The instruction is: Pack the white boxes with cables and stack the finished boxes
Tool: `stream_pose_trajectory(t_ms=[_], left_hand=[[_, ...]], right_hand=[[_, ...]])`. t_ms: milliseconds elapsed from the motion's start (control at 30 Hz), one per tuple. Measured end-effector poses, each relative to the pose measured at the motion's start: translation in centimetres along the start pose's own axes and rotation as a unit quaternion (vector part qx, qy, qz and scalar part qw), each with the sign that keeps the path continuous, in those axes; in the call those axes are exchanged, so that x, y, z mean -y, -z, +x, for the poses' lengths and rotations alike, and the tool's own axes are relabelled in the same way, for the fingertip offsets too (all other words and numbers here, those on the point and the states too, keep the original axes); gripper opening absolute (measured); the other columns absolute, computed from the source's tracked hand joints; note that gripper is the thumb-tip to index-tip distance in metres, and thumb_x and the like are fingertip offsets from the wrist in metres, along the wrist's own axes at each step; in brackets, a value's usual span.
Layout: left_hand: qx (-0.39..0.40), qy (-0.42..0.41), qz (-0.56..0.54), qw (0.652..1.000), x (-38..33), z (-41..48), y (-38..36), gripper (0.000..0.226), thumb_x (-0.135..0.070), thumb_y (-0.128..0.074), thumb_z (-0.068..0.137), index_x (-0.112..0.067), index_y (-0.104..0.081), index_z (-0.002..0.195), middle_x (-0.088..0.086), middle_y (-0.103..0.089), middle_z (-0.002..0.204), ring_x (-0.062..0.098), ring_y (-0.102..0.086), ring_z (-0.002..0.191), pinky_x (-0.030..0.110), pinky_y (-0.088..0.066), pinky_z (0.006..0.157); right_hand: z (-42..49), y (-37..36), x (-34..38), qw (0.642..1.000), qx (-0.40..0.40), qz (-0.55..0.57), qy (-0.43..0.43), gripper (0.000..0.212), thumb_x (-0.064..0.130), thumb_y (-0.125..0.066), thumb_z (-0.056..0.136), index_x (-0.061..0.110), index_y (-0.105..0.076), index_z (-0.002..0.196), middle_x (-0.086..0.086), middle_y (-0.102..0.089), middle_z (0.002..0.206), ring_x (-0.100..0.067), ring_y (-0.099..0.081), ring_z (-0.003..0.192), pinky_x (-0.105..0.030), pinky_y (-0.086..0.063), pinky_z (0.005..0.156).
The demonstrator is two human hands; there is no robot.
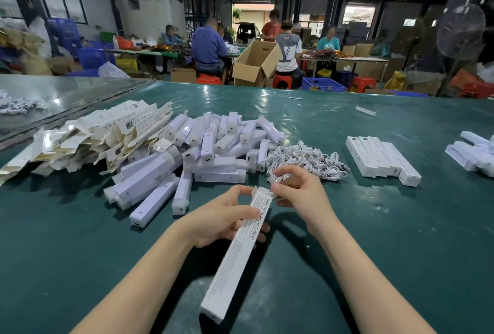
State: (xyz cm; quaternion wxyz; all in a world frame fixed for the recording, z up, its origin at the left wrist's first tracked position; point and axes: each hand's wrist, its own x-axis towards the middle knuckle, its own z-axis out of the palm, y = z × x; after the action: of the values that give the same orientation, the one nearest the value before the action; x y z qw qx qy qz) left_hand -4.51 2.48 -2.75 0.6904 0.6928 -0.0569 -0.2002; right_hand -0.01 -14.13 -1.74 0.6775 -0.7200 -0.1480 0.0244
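1. Head view, hard to make out: blur over the open top flap of the long white box and over the right fingertips. Fine print below "SMART SENSOR LAMP" too small to read.
2. Cut off: both forearms at the bottom edge, and a loose group of white boxes at the right edge.
3. Partly hidden: left fingers behind the box, only their tips showing past its right side.
4. Left hand: curled round the upper part of the box, thumb across the front. Box held slanted above the green table, open end away from the person.
5. Right hand: fingers bent, thumb and forefinger pinching a small white cable bundle just at the box's open end. Cannot tell whether any of it is inside yet.
6. Just beyond the right hand: pile of white cables on the table.
7. Left of that pile: heap of white lamp bars, and further left a heap of flat unfolded cartons.
8. Right of the cables: closed boxes in a row, lying side by side and touching.
9. Far side of the table: one box alone.
10. Background: seated and standing people at other tables, an open cardboard carton, a standing fan.
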Motion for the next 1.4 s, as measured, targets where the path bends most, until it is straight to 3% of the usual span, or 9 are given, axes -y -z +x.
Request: stream_pose_trajectory(t_ms=[333,500,700,833,933,1033,1200,1300,1400], left_hand=[[-0.012,-0.028,-0.004,1.0,0.4,0.4,0.2,0.033,0.0,-0.049,0.089,-0.02,-0.047,0.115,0.013,-0.071,0.076,0.021,-0.066,0.062,0.028,-0.052,0.049],[0.015,-0.03,0.018,0.999,0.2,0.3,0.1,0.044,-0.011,-0.058,0.076,-0.022,-0.045,0.116,0.01,-0.071,0.077,0.02,-0.067,0.062,0.026,-0.052,0.05],[0.018,-0.033,0.018,0.999,0.4,0.4,0.2,0.046,-0.015,-0.058,0.076,-0.021,-0.044,0.12,0.011,-0.071,0.08,0.02,-0.067,0.064,0.026,-0.052,0.052],[0.03,-0.023,0.015,0.999,0.2,0.1,0.7,0.045,-0.009,-0.057,0.082,-0.017,-0.045,0.124,0.013,-0.071,0.082,0.021,-0.067,0.067,0.027,-0.053,0.056],[0.016,-0.025,0.005,1.0,0.2,0.1,0.8,0.034,-0.002,-0.046,0.092,-0.018,-0.046,0.122,0.011,-0.071,0.078,0.018,-0.066,0.065,0.026,-0.053,0.056],[0.004,-0.032,0.011,0.999,0.2,0.1,0.7,0.033,-0.003,-0.042,0.094,-0.023,-0.045,0.12,0.007,-0.071,0.077,0.015,-0.066,0.066,0.024,-0.052,0.056],[0.007,-0.034,0.026,0.999,0.3,0.0,0.7,0.035,-0.004,-0.041,0.095,-0.02,-0.041,0.126,0.005,-0.071,0.077,0.015,-0.065,0.067,0.023,-0.051,0.058],[-0.01,-0.044,0.036,0.998,0.3,0.0,0.7,0.035,-0.006,-0.041,0.095,-0.025,-0.039,0.124,0.005,-0.072,0.078,0.013,-0.065,0.068,0.022,-0.05,0.058],[-0.03,-0.049,0.043,0.997,0.3,-0.1,0.7,0.029,-0.008,-0.042,0.095,-0.022,-0.036,0.12,0.005,-0.072,0.079,0.012,-0.065,0.067,0.021,-0.05,0.058]], right_hand=[[0.1,1.2,0.4,0.994,0.092,-0.025,-0.061,0.015,-0.007,-0.061,0.08,0.006,-0.065,0.073,-0.004,-0.058,0.058,-0.01,-0.044,0.045,-0.018,-0.039,0.042],[-0.1,1.0,0.1,0.983,0.138,-0.116,-0.039,0.025,0.001,-0.055,0.086,0.018,-0.068,0.073,-0.006,-0.056,0.064,-0.01,-0.043,0.05,-0.016,-0.036,0.047],[-0.2,1.2,0.0,0.987,0.146,-0.061,-0.015,0.019,-0.007,-0.057,0.082,0.008,-0.065,0.073,-0.002,-0.06,0.062,-0.009,-0.044,0.052,-0.016,-0.038,0.051],[-0.5,1.5,0.2,0.979,0.189,-0.077,-0.02,0.024,-0.007,-0.056,0.082,0.012,-0.07,0.081,-0.003,-0.064,0.071,-0.004,-0.051,0.059,-0.013,-0.042,0.059],[-0.4,1.3,0.0,0.985,0.16,-0.05,-0.031,0.026,-0.008,-0.054,0.085,0.016,-0.063,0.088,0.006,-0.066,0.069,-0.002,-0.054,0.059,-0.015,-0.042,0.059],[-0.3,1.0,-0.2,0.991,0.12,-0.046,-0.026,0.021,-0.003,-0.058,0.084,0.016,-0.057,0.078,0.004,-0.062,0.064,-0.005,-0.05,0.056,-0.016,-0.035,0.052],[-0.3,0.8,0.0,0.99,0.132,-0.052,-0.002,0.025,-0.006,-0.057,0.082,0.015,-0.066,0.073,0.007,-0.062,0.063,-0.005,-0.047,0.058,-0.013,-0.036,0.05],[-0.3,0.6,0.0,0.988,0.137,-0.063,0.015,0.026,-0.004,-0.057,0.083,0.018,-0.07,0.077,0.001,-0.065,0.072,-0.004,-0.05,0.061,-0.011,-0.037,0.055],[-0.5,0.6,0.2,0.984,0.166,-0.066,0.008,0.024,-0.002,-0.058,0.084,0.018,-0.071,0.086,0.008,-0.068,0.074,0.004,-0.057,0.066,-0.007,-0.04,0.063]])
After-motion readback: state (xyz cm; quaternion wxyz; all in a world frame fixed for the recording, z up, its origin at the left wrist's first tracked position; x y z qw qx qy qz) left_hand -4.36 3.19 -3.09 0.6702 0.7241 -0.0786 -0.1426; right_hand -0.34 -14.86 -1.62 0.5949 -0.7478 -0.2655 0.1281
